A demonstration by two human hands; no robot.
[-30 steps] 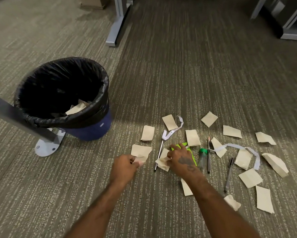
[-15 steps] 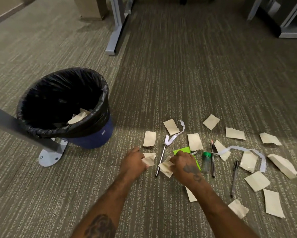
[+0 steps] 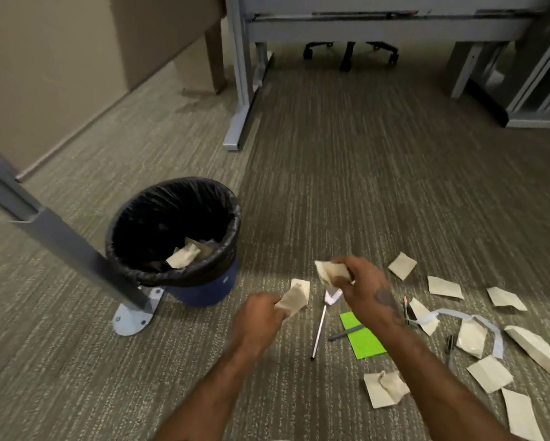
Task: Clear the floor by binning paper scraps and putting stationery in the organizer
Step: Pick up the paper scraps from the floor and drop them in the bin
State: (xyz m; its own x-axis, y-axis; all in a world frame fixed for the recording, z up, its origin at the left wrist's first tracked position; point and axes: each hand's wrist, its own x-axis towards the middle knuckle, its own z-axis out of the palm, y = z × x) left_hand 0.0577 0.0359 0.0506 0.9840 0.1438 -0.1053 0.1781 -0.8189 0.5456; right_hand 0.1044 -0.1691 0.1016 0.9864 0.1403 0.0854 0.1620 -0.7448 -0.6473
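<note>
My left hand (image 3: pixel 259 315) is lifted off the carpet and grips a tan paper scrap (image 3: pixel 294 301). My right hand (image 3: pixel 364 286) is raised too, closed on a crumpled bunch of tan scraps (image 3: pixel 329 270). To the left stands the bin (image 3: pixel 200 289), blue with a black liner, with tan scraps (image 3: pixel 184 254) inside it. On the floor lie a silver pen (image 3: pixel 319 329), a green card (image 3: pixel 361 337) with a dark pen (image 3: pixel 345 332) across it, a pencil (image 3: pixel 405 308), a black pen (image 3: pixel 450 348) and several tan scraps (image 3: pixel 445 286). No organizer is in view.
A grey desk leg (image 3: pixel 60 246) with a foot plate (image 3: pixel 132 318) slants down beside the bin. White paper strips (image 3: pixel 487 326) lie among the scraps at right. Desk frames (image 3: pixel 241 74) and a chair base (image 3: pixel 348 55) stand at the back.
Both hands have risen off the floor with their scraps and moved toward the bin. The view has tilted up, and the green card and the pen on it are now uncovered.
</note>
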